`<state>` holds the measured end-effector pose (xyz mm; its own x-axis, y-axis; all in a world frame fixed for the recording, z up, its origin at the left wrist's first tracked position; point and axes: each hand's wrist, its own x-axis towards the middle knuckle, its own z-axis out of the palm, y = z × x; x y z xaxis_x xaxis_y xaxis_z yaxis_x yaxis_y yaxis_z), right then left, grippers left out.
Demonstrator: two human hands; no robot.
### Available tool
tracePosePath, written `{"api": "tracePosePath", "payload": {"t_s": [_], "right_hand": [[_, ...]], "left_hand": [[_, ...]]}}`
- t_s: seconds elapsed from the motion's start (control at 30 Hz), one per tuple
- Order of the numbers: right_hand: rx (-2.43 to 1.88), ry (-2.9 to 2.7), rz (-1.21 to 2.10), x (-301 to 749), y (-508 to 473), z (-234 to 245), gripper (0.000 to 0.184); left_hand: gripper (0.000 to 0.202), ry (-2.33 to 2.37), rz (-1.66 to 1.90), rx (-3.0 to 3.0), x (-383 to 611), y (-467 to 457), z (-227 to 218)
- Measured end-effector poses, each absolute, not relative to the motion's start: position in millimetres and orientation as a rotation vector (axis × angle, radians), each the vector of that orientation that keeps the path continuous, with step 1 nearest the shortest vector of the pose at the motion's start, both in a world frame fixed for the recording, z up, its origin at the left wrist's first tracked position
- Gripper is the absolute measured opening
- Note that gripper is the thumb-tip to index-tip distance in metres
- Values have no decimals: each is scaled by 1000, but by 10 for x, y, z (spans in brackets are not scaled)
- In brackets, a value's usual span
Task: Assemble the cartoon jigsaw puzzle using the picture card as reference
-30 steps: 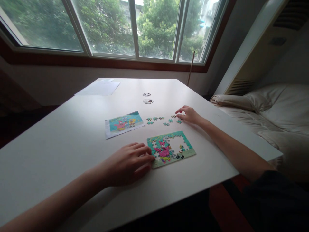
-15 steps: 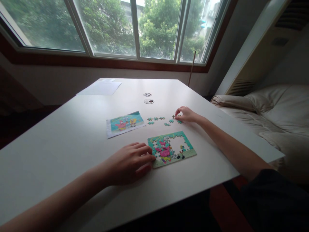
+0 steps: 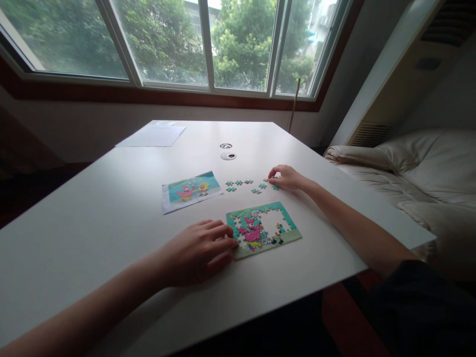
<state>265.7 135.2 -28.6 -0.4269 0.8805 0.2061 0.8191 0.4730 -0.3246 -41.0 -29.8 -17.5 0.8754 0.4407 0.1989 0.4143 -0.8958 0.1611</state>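
A partly filled jigsaw puzzle (image 3: 253, 233) with a pink cartoon figure lies on the white table, with a gap in its right half and smaller gaps at its left. My left hand (image 3: 201, 250) rests at the puzzle's left edge, palm down, its fingers loosely extended and their tips touching the edge. Beyond the puzzle, my right hand (image 3: 288, 177) pinches at a small puzzle piece (image 3: 266, 180) with thumb and index finger. Several loose green pieces (image 3: 239, 182) lie to its left, and one green piece (image 3: 275, 187) is under the hand, partly hidden.
A printed reference picture (image 3: 193, 191) on white paper lies left of the loose pieces. Two round fittings (image 3: 228, 156) sit in the tabletop farther back. White sheets (image 3: 152, 135) lie at the far left corner. A pale sofa (image 3: 409, 173) stands beyond the table's right edge.
The whole view has shifted slightly. Both hands stay at nearly the same places, the left at the puzzle's edge and the right among the loose pieces.
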Motion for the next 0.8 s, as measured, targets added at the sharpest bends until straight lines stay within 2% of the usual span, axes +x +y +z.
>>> {"api": "tracePosePath", "payload": {"t_s": [0.57, 0.8], "right_hand": [[-1667, -2184, 100, 3091, 1340, -159, 20], [-1548, -2264, 244, 2833, 1308, -128, 22]], "left_hand": [[20, 666, 348, 2944, -407, -285, -188], [18, 668, 364, 2935, -394, -279, -185]]}}
